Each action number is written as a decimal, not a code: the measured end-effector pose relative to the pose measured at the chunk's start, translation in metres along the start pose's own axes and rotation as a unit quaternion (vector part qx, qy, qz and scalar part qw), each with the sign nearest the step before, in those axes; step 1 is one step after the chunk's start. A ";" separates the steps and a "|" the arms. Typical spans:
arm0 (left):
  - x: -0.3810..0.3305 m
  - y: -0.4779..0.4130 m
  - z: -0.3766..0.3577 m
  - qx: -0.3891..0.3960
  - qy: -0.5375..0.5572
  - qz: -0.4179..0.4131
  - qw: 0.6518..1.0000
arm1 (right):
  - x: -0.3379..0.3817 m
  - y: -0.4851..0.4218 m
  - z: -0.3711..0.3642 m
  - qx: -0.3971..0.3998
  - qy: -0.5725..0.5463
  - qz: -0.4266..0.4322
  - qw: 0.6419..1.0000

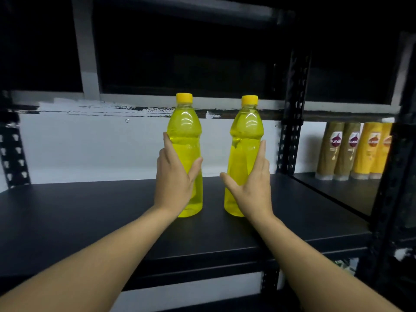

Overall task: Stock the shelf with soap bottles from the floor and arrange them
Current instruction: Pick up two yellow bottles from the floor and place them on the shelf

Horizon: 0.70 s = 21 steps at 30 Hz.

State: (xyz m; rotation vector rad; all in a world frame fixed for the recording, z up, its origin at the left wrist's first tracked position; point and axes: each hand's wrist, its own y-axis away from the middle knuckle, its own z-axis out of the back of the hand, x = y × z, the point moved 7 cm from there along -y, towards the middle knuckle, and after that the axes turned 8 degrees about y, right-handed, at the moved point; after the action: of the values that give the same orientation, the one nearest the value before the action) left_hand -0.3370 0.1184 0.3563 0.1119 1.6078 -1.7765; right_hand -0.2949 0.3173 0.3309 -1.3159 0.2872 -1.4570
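**Two bottles upright, one flat hand on the outer side of each**

The left hand (173, 176) lies against the left bottle (186, 131). Its fingers (167, 145) are straight and together, pointing up along the left flank of the bottle, and the thumb is spread apart across the near face. I see no curling around the bottle; it looks like a touch and not a firm grip.

The left bottle stands upright on the black shelf (90, 210), near the middle of the board, with its long axis vertical and its yellow cap on top. Just to the right, with a clear gap between them, stands the right bottle (245, 136), also upright.

The right hand (252, 185) mirrors the left one. Its fingers (262, 152) are straight and together on the right flank of the bottle, and the thumb is spread towards the gap.

So each bottle lies inward from the fingers of its own hand. In my judgement, a push from the outside would close the gap, and it should be low on the bottles, because a tall bottle can tip.

Farther right, behind a black post (292, 113), shampoo bottles (353, 149) stand in a row.
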 end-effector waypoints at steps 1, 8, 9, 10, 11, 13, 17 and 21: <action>0.003 0.002 -0.004 0.012 -0.007 -0.004 1.000 | -0.002 -0.001 -0.002 0.006 -0.004 -0.002 1.000; 0.044 0.019 -0.015 0.105 0.028 0.114 0.988 | -0.017 0.004 0.000 0.022 0.040 -0.042 0.998; 0.049 0.019 -0.015 0.106 0.023 0.125 0.986 | -0.017 0.004 0.002 0.012 0.068 -0.048 0.996; 0.052 0.019 -0.014 0.108 0.012 0.135 0.985 | -0.017 0.004 0.004 0.003 0.087 -0.052 0.995; 0.053 0.020 -0.013 0.115 0.002 0.145 0.983 | -0.017 0.003 0.005 0.000 0.095 -0.057 0.994; 0.053 0.022 -0.012 0.126 -0.004 0.161 0.979 | -0.017 0.004 0.006 -0.004 0.095 -0.063 0.993; 0.055 0.021 -0.009 0.124 0.000 0.176 0.977 | -0.018 0.005 0.006 0.003 0.090 -0.066 0.994; 0.052 0.021 -0.010 0.123 0.000 0.153 0.981 | -0.016 0.006 0.003 0.029 0.047 -0.056 0.997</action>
State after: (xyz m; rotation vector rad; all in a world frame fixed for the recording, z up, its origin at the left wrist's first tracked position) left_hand -0.3674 0.1052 0.3098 0.4513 1.2855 -1.7201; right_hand -0.2929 0.3295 0.3189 -1.2352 0.2355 -1.6126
